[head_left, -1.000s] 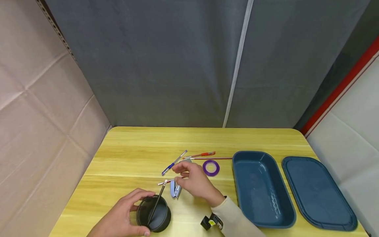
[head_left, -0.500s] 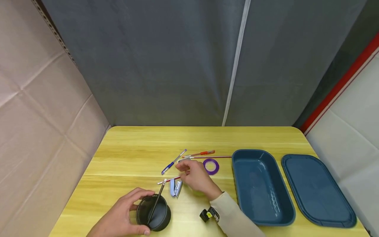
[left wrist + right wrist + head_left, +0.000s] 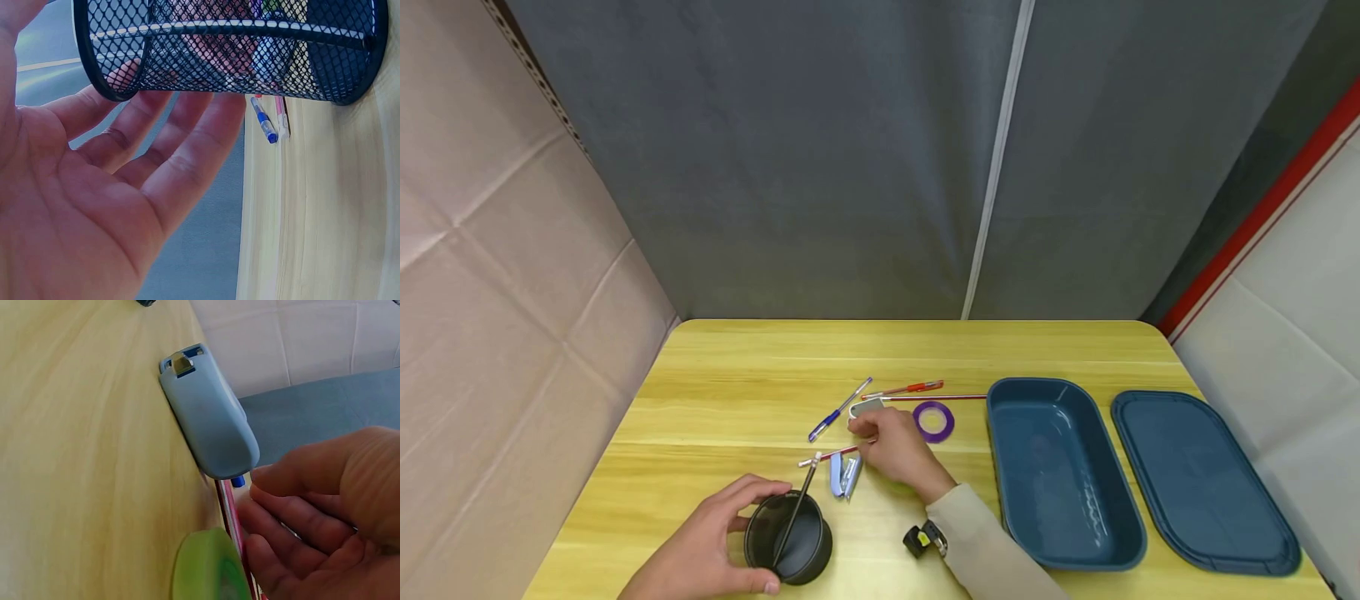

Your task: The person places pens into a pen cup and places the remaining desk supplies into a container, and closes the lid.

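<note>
My left hand (image 3: 700, 542) holds a black mesh pen cup (image 3: 820, 550), thumb on the near side and fingers round the far side. The cup leans with its mouth towards me, and a dark pencil (image 3: 796, 521) with a white end stands slanted in it. My right hand (image 3: 898, 454) is low over the table, fingertips right at the far end of a red-and-white striped pencil (image 3: 226, 503). Thumb and fingers stand apart there in the right wrist view. A light blue stapler (image 3: 209, 415) lies close by, and a green tape roll (image 3: 209, 565) is below the fingers.
Beyond my right hand lie a blue pen (image 3: 835, 417), a red pen (image 3: 925, 386), a long red pencil (image 3: 955, 397), a small grey-and-white thing (image 3: 867, 407) and a purple tape roll (image 3: 951, 423). A blue bin (image 3: 1007, 500) and its lid (image 3: 1206, 483) are at the right.
My right hand has drawn slightly right and then lowered towards the striped pencil, uncovering more of the grey-and-white thing. The left hand and pen cup stay in place.
</note>
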Available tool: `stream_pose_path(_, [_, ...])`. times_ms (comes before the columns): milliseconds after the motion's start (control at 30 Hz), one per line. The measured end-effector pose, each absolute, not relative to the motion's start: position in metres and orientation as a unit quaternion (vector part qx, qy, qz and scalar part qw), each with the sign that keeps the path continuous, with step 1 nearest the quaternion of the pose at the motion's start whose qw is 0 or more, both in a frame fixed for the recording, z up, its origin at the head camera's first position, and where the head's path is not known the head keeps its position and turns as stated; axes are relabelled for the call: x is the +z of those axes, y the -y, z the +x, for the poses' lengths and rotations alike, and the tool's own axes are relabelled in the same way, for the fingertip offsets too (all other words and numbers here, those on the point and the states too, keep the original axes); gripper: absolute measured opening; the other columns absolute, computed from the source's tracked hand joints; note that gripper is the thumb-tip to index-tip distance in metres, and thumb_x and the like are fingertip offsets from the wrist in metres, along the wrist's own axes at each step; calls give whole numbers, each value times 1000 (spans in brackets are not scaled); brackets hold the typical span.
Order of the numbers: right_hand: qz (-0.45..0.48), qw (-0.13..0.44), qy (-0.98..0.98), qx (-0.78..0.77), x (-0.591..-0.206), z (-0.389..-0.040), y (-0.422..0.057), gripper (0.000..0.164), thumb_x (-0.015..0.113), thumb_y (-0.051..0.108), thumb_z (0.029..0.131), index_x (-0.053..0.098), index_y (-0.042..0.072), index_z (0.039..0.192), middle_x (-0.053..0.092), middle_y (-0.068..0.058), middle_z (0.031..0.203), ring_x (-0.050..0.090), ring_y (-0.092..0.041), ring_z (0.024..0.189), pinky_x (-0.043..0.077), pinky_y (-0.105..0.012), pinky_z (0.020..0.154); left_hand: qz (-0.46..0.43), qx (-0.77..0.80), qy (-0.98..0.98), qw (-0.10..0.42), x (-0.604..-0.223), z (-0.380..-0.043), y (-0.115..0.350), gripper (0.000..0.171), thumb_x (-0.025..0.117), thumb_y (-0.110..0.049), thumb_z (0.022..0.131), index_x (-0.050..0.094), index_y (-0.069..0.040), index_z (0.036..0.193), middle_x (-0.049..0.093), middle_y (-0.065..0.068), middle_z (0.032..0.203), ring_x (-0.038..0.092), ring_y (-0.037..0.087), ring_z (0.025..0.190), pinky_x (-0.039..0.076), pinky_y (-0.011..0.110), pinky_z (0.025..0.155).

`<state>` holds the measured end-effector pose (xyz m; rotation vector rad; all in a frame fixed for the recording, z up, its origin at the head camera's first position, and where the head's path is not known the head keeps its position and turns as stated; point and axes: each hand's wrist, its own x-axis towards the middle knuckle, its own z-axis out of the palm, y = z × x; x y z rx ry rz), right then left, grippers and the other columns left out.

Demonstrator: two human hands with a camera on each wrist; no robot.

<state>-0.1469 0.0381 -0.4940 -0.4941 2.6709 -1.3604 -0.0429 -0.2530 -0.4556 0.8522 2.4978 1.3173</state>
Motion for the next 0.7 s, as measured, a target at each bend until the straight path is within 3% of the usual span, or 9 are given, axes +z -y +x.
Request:
stream_pose_path(267, [-168,56,-893,-413,-501,-150,-35,23,82,-1,83,83,9,104,81,-2,101,73,-14,87,57,-25,77,276,440,-848,104,-457,-43,254,88,99,-26,73,55,-31,149,63,-5,139,61,11,125,58,30,83])
stream_pose_path(567, [-172,49,-899,-399,-506,-151,-34,22,89,6,80,84,13,100,80,2,104,58,-4,77,47,-22,71,269,444,-847,110,-457,-45,255,87,99,-25,73,55,-31,148,63,-7,139,60,9,125,58,29,83])
stream_pose_path(700, [-181,51,-891,-412,-508,-152,-33,20,87,1,81,84,12,98,81,1,101,63,-5,78,50,-20,72,275,448,-844,109,-457,-45,256,87,99,-23,74,55,-31,149,63,-7,140,60,9,125,58,29,83])
